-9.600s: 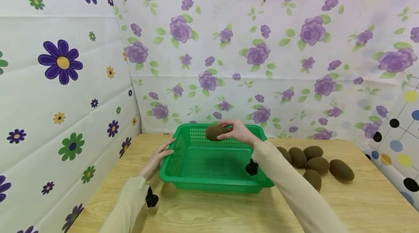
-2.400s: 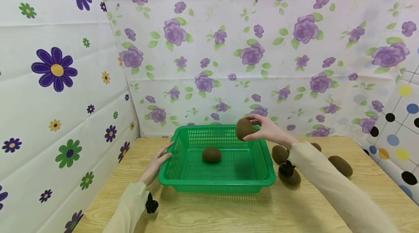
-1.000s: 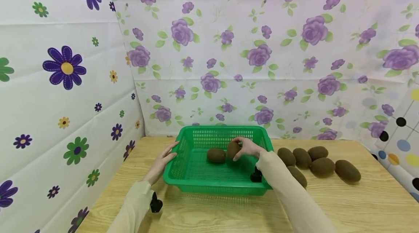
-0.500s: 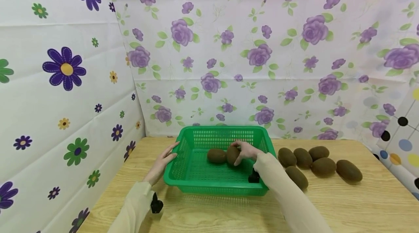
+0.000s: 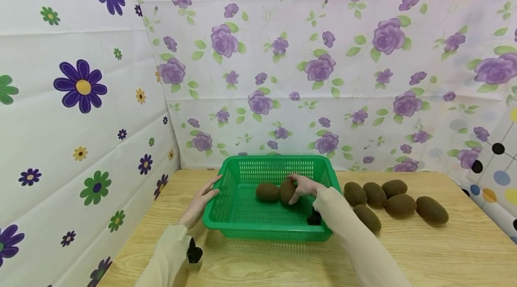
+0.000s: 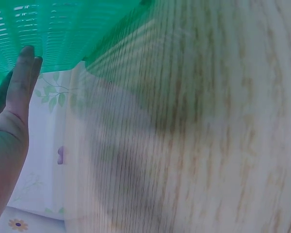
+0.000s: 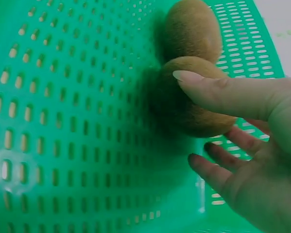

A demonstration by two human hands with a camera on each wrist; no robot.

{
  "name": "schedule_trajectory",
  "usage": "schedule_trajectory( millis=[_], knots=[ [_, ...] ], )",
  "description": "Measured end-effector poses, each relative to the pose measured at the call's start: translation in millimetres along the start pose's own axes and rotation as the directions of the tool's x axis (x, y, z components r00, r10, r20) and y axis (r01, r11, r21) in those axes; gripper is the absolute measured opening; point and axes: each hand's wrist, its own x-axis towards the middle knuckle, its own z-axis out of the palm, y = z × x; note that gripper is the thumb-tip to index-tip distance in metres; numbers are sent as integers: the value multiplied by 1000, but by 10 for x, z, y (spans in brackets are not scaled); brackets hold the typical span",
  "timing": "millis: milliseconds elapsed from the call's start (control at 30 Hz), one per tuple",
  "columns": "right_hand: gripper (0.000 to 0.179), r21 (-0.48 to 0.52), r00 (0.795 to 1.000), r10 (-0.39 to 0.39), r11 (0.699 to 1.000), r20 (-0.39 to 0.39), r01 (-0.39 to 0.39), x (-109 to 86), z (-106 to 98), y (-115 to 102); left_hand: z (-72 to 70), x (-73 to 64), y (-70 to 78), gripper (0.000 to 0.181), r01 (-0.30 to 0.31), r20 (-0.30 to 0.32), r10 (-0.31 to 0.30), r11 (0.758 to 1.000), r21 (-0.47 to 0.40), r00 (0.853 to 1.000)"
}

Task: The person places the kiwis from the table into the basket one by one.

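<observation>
A green plastic basket point(image 5: 274, 235) stands on the table, with two brown kiwis inside it. One kiwi point(image 5: 267, 192) lies left of the middle. Touching its right end is the second kiwi point(image 5: 286, 192), held by my right hand point(image 5: 304, 186). In the right wrist view the thumb point(image 7: 223, 90) presses on this kiwi point(image 7: 199, 119), an index finger reaches behind it, and other fingers point(image 7: 211, 172) hang free. My left hand point(image 5: 199, 202) rests against the basket's left rim. The left wrist view shows its fingers point(image 6: 23, 80) straight along the perforated wall.
Several more kiwis point(image 5: 400, 205) lie on the wooden table point(image 5: 428, 251) right of the basket. Behind the table hangs a cloth with purple roses point(image 5: 319, 69). Another flowered cloth point(image 5: 121, 161) borders the left, and a dotted one point(image 5: 501, 177) the right.
A first kiwi went into the basket earlier. My right hand has since carried a second one from the right side down beside it. Over the last half second, almost nothing moved.
</observation>
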Motion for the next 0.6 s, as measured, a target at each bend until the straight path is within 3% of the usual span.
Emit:
schedule_trajectory(
  millis=[167, 300, 433, 600],
  knots=[
    [82, 30, 999, 5, 1000, 42, -6, -41, -114, -136, 44, -74, 151, 49, 8, 16, -8, 1000, 25, 1000],
    [78, 81, 998, 8, 997, 61, -13, -97, -218, -249, 54, -86, 183, 49, 14, 24, -14, 999, 31, 1000],
    [73, 176, 998, -16, 984, 58, 6, -159, -300, -345, 33, -49, 107, 49, 4, 21, -4, 1000, 23, 1000],
    [67, 260, 992, -122, 959, 32, 109, -262, -379, -486, -15, 11, -39, 48, 1, 1, -1, 999, 50, 1000]
  ],
)
